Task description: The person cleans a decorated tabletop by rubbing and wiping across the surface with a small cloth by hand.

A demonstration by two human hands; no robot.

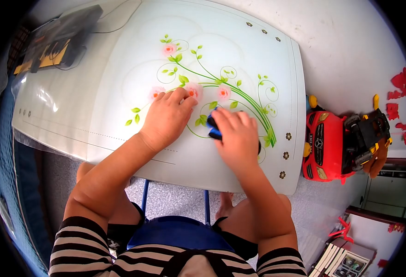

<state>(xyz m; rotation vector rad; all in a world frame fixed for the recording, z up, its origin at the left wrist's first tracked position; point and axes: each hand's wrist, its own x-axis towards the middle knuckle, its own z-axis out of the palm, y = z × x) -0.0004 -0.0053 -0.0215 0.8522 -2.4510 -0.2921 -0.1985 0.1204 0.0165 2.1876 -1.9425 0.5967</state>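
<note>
My left hand (170, 115) rests on the glossy white table (138, 34), its bent fingers slightly apart over a printed pink flower. Nothing shows in it. To its right, my right hand (240, 141) is wrapped around a small blue and black object (213, 124). Part of that object sticks out on the thumb side, and a dark edge shows by the little finger. Most of it is covered by my fingers, so its kind cannot be made out. Green vines and pink flowers are printed on the tabletop around both hands.
At the table's far left lies a dark device under clear plastic (57, 44), with a cable. Right of the table stand a red toy car (325, 145) and a black and yellow toy vehicle (371, 136). A blue chair (177, 233) is at the near edge.
</note>
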